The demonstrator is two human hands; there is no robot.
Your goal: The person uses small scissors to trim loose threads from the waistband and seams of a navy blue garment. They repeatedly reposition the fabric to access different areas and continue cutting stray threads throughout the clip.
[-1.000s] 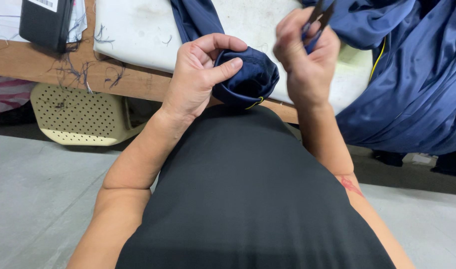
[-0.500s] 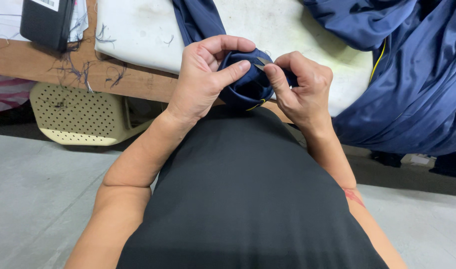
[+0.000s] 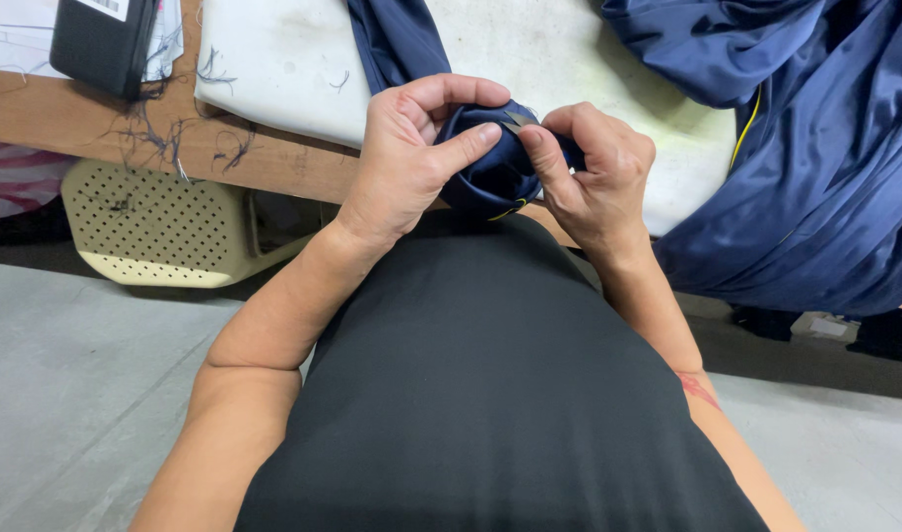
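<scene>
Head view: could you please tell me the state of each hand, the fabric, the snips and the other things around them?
Left hand: closed around bunched navy fabric.
Right hand: pinching small snips against the fabric.
Navy fabric: wrapped over the left fingers, trailing up across the white pad.
Blue garment: heaped on the right.
Loose threads: scattered on the wooden table edge.
Perforated stool: under the table.

Most of the small metal tool [image 3: 517, 120] is hidden between the right hand [image 3: 594, 172] and the bunched navy fabric [image 3: 490, 167], whose inner folds the left hand [image 3: 406, 163] covers, while the black case [image 3: 104, 39] is cut off at the top edge.
</scene>
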